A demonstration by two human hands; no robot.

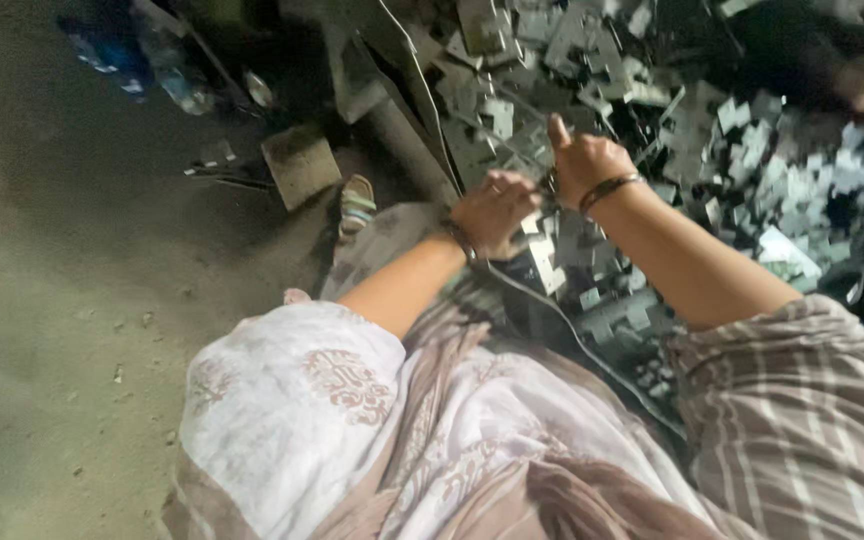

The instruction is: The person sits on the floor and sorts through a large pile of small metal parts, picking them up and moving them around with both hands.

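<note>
A dusty concrete floor (62,330) fills the left side, and on it, toward the far right, lies a big heap of small flat metal pieces (752,170), grey and shiny, spilling close to the person's lap. A patterned white and brown cloth (352,420) covers the knees at the near edge. A grey block (300,165) sits on the floor left of the heap, with a sandalled foot (356,205) just beside it. Both hands meet at the near edge of the heap. The left hand (495,212), a bangle at its wrist, is curled closed over metal pieces. The right hand (584,165), wearing a bracelet (607,189), is closed in a fist with one finger raised; whether it grips a piece I cannot tell.
</note>
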